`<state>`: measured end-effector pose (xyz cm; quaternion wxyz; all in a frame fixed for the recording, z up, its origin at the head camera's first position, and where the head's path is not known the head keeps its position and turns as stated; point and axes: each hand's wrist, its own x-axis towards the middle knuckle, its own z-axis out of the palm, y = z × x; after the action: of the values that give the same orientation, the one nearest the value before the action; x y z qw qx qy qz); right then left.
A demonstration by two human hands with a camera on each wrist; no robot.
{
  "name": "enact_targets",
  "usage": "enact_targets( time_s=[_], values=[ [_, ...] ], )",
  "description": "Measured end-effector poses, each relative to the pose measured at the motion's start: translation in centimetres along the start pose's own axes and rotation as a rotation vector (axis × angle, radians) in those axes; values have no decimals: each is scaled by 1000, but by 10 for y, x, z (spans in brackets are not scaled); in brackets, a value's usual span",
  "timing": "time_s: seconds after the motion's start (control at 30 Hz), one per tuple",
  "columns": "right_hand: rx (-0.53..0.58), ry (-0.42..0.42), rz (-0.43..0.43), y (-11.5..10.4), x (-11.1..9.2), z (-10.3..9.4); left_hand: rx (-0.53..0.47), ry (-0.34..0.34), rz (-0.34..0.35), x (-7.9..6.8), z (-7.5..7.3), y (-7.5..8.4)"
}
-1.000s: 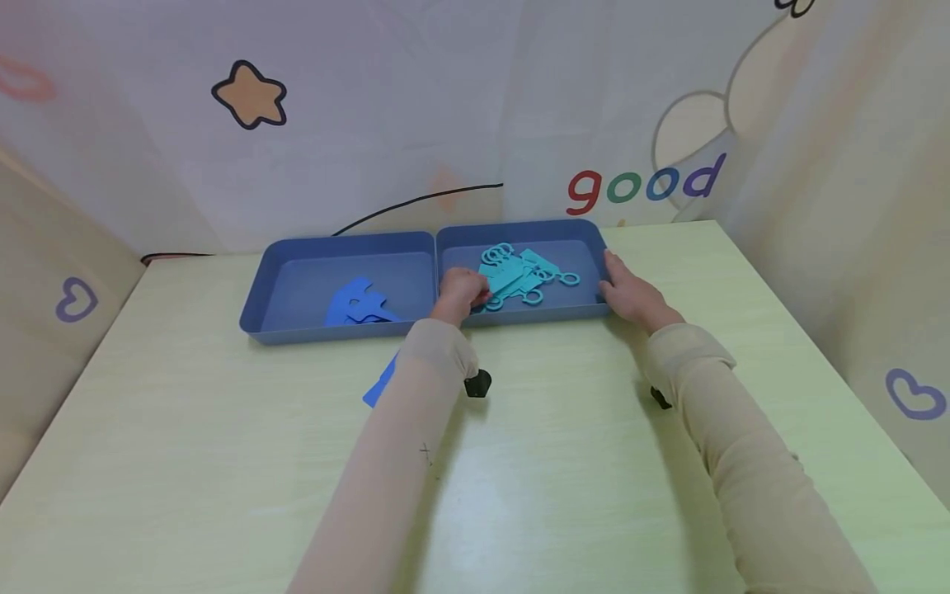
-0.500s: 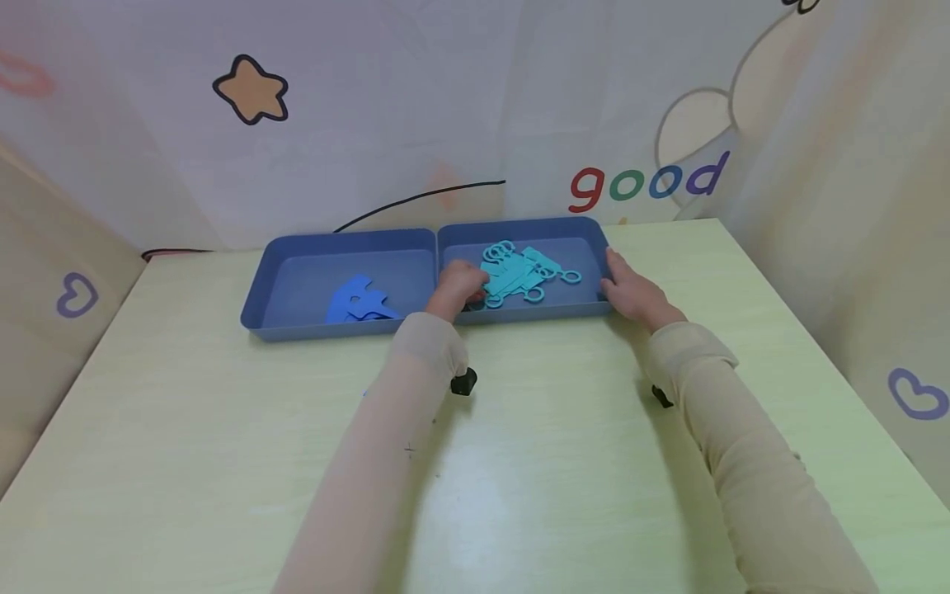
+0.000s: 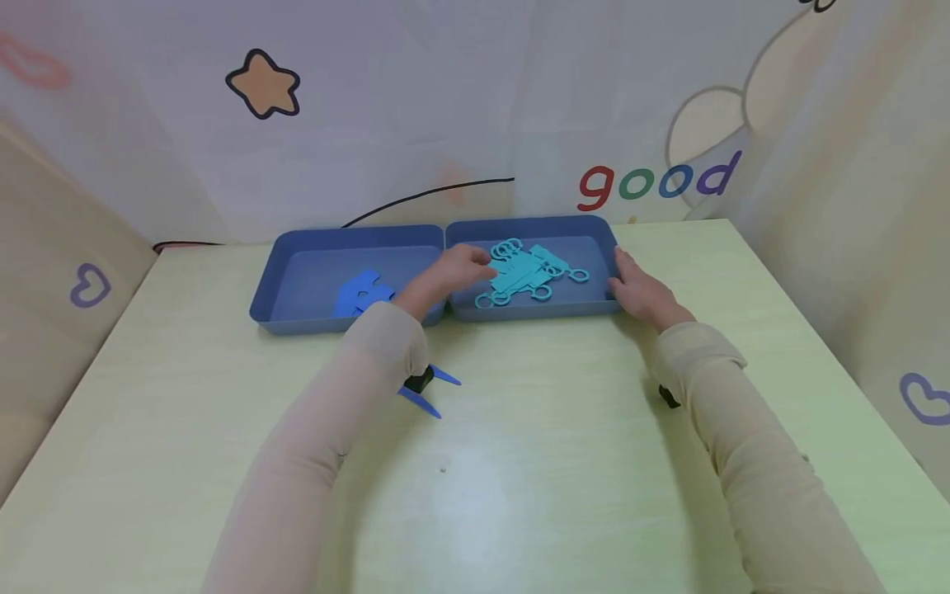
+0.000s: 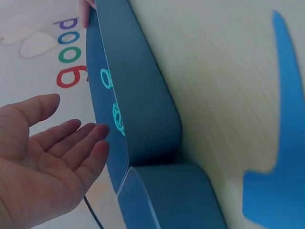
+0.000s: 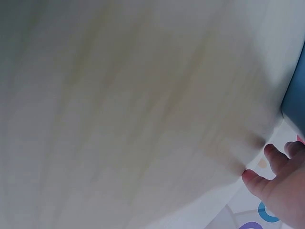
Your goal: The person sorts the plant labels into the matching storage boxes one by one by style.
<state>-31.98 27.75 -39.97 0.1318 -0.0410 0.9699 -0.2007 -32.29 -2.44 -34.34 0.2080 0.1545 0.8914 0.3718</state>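
My left hand [image 3: 462, 268] hovers over the left end of the right tray [image 3: 534, 310]; in the left wrist view its fingers are spread and hold nothing. Flat turquoise pieces with rings [image 3: 523, 271] lie piled in that tray, just right of my fingertips. At the tray's right end, my right hand [image 3: 644, 290] rests against the outer side with extended fingers. The right wrist view has those fingertips down at the table beside the tray. Under my left wrist, pointed parts of a flat blue cut-out piece [image 4: 286, 143] stick out on the table.
A second blue-grey tray [image 3: 270, 285] adjoins on the left, holding flat blue cut-out pieces [image 3: 356, 295] partly behind my left forearm. A patterned curtain [image 3: 401, 107] hangs behind and beside the pale table [image 3: 519, 462].
My left hand has lifted from the turquoise pieces and its fingers have opened out. The forearm has swung left, uncovering blue points on the table. My right hand stays at the tray.
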Motion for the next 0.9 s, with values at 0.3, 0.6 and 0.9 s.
enact_targets(
  time_s=[0.3,0.6,0.9],
  values=[
    [10,-9,9,-1,0,0,430,-10,148,-38,-2,-7],
    [8,-2,-7,0,1,-1,739,28,316,-75,14,-26],
    [9,4,-4,1,2,0,705,-135,270,-105,17,-47]
  ],
)
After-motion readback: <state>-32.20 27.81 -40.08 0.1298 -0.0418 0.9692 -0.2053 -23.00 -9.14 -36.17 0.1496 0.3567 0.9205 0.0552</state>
